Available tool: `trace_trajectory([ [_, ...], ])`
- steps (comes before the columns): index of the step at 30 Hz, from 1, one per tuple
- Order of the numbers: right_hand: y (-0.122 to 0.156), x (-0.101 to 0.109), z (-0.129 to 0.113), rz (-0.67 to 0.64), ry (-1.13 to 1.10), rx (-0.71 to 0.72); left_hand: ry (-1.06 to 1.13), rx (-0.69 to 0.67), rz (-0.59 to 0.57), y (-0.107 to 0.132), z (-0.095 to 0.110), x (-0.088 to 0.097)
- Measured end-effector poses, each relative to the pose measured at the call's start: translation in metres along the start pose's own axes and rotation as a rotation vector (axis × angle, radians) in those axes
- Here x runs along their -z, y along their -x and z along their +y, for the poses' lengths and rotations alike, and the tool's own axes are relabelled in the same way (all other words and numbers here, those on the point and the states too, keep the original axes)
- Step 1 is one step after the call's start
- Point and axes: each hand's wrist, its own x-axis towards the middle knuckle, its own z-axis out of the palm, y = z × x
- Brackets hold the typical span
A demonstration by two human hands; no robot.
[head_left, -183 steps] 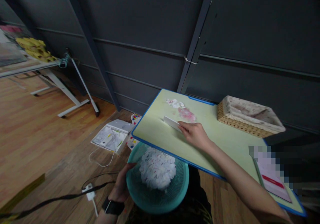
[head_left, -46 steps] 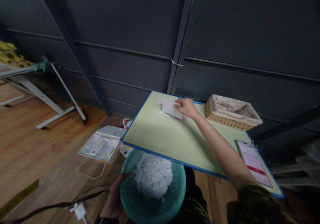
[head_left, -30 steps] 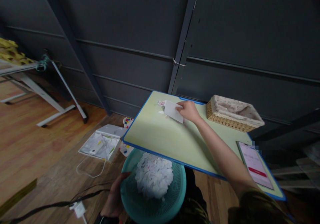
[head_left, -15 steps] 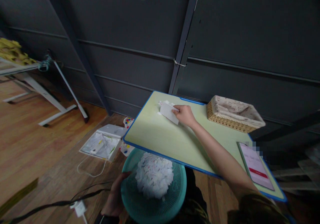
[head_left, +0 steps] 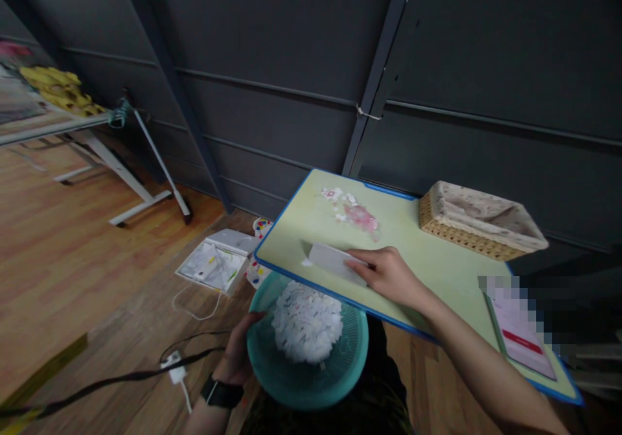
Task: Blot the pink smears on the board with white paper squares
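My right hand (head_left: 389,274) is closed on a white card (head_left: 332,262), whose edge rests on the pale green board (head_left: 437,263) close to its near blue edge. A few white scraps lie by the card's left end. Farther back on the board a patch of pink and white scraps (head_left: 354,209) remains. My left hand (head_left: 238,354) grips the rim of a teal basket (head_left: 340,376) held just below the board's edge. A heap of white paper scraps (head_left: 305,322) fills the basket.
A wicker basket (head_left: 479,221) stands at the board's far right, and a phone (head_left: 525,341) lies at its near right. On the wooden floor are an open white box (head_left: 216,263), a black cable with a white plug (head_left: 175,376) and a white stand (head_left: 146,163).
My right hand has drawn the card from the far part of the board to its near edge, above the basket. The basket has stayed below the edge.
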Motion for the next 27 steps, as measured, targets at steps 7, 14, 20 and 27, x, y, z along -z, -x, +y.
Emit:
trace_trajectory([
  [7,0.022,-0.020,0.005,0.238,-0.030,-0.040,-0.090,-0.030,0.028,0.001,0.001,0.003],
  [14,0.039,-0.045,-0.009,0.164,-0.011,0.174,-0.096,-0.088,0.015,0.009,0.004,-0.001],
  [20,0.048,-0.045,-0.018,0.110,-0.059,0.197,-0.108,-0.077,0.012,0.013,0.005,-0.002],
  [27,-0.004,0.001,0.028,0.406,0.214,-0.190,-0.136,-0.099,0.037,0.011,0.005,-0.002],
])
